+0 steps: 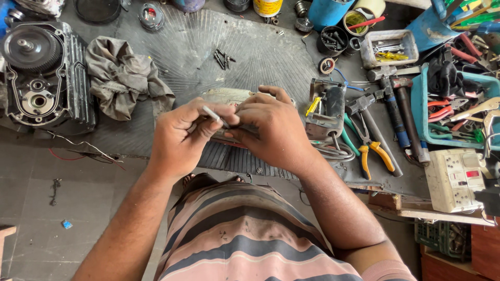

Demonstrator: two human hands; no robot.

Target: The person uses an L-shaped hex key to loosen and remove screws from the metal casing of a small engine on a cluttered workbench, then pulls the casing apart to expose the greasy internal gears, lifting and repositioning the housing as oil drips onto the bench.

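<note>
**Desk:** What do the worker's hands show, seen from above the table (172, 47)?

**Photographer:** Both forearms rise from the bottom of the frame and converge at centre. The left hand (182, 136) is curled, thumb and fingers pinched narrow around a thin light-coloured rod (214, 116). The right hand (271, 130) is arched over from the other side, fingers bent down and closed on a small grey metal part (226, 96), its fingertips meeting the left hand's at the rod.

**Desk:** Where does that rod lie, and how does it point?

**Photographer:** It sits between the two thumbs, just above the ribbed black mat's (234, 158) near edge. Its long axis runs on a slant, upper end toward the left hand's knuckles, lower end toward the right thumb. Only a short stretch shows; the rest is hidden in the grip. The grey part lies under and behind the hands, mostly covered, so its shape cannot be told.

**Desk:** And around them?

**Photographer:** A crumpled grey rag (122, 75) lies left of the hands, with a dark engine casing (44, 78) beyond it. Just right of the right hand stands a small grey unit (325, 112), then orange-handled pliers (372, 145) and a hammer (403, 112). A white switchboard (455, 179) sits at the far right, well apart
</note>
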